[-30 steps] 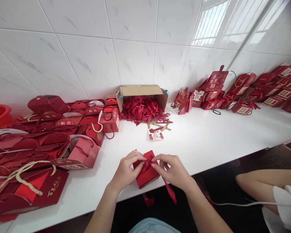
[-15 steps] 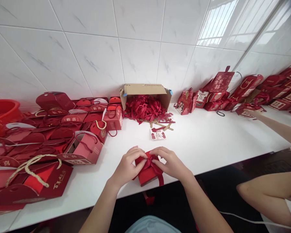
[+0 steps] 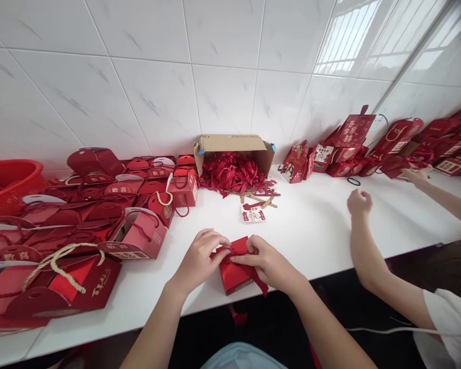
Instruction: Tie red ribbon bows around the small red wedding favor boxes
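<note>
A small red gift box (image 3: 234,277) sits at the table's front edge, between my hands. A dark red ribbon (image 3: 249,270) lies across its top, with one tail hanging over the front right side. My left hand (image 3: 207,254) pinches the ribbon near the box's upper left. From the other side, my right hand (image 3: 266,261) has its fingers closed on the ribbon, the index finger reaching towards the middle of the lid. The fingers partly hide where the ribbon crosses.
Behind the box lie a printed card (image 3: 253,214) and a cardboard box (image 3: 234,142) of red ribbons. Many red gift boxes (image 3: 138,233) crowd the left, beside a red basin (image 3: 15,184). At right, a co-worker's hands (image 3: 360,202) are near more red boxes (image 3: 397,166).
My right hand has turned, its fingers now more curled over the ribbon, and the bow shape no longer shows. The co-worker's other forearm has come over the table at right.
</note>
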Demonstrator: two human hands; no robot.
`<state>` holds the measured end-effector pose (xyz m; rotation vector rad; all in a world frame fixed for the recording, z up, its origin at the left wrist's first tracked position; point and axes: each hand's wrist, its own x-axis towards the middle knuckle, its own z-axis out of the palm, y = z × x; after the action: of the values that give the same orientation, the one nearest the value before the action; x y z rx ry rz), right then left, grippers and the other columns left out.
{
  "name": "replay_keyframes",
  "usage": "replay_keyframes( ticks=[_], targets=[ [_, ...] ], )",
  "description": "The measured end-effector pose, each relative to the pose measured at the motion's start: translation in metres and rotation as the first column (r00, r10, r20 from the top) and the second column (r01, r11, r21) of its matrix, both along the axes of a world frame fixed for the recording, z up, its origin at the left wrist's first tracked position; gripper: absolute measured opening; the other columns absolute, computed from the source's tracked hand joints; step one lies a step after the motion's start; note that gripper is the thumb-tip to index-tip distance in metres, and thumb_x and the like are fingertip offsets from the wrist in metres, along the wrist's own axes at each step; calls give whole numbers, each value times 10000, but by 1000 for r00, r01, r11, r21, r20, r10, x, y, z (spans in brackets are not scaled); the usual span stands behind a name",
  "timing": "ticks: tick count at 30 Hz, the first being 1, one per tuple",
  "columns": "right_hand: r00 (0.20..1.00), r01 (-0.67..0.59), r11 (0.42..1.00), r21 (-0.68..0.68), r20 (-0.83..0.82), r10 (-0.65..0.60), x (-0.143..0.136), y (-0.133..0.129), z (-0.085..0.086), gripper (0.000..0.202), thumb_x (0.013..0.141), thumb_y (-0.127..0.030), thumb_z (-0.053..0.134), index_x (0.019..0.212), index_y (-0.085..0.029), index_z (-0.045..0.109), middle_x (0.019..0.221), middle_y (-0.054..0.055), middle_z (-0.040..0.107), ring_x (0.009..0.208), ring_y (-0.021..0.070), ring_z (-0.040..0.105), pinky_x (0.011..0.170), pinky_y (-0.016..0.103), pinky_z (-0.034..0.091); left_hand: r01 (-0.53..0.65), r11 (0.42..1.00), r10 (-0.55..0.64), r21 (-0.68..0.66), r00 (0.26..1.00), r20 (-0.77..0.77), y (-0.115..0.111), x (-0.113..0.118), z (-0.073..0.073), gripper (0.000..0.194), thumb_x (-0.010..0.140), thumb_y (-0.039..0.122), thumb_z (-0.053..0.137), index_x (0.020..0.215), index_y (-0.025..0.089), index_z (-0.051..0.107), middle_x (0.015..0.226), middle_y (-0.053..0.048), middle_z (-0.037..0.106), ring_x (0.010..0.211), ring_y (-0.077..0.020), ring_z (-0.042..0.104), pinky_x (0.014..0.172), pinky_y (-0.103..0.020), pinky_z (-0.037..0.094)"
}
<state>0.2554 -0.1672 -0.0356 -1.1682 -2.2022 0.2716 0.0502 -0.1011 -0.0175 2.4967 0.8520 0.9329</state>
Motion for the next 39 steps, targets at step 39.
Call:
replay_keyframes(
  ticks=[39],
  targets=[
    [974, -90, 961, -261, -224, 31, 1, -5, -7, 481, 881, 0, 448, 1060, -356, 717, 836, 10, 339, 791, 149, 421, 706, 283, 438, 166, 909, -229, -383, 965, -125, -5, 0, 11, 125, 779, 213, 599, 707, 206, 497, 1196, -57, 524, 1200, -258, 389, 989, -410, 390]
  ],
)
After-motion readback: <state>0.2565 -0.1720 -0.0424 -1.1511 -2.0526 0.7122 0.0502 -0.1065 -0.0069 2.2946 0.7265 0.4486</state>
